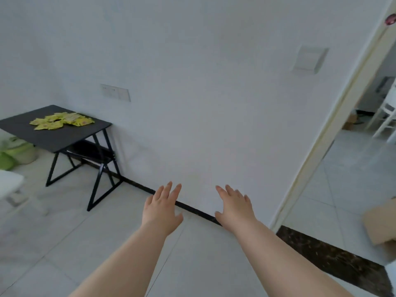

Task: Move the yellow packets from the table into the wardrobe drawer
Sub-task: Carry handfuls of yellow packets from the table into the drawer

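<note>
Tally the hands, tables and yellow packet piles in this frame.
Hands: 2, left hand and right hand, both empty
Table: 1
Packet pile: 1, on the table; the packets overlap and are too blurred to count singly
Total: 4

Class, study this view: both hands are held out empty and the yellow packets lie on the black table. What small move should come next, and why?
Probably a turn and step left toward the black table. The yellow packets still lie in a pile on it, well beyond reach, while the left hand and right hand are open, holding nothing, facing a bare wall. No wardrobe drawer is in view.
</note>
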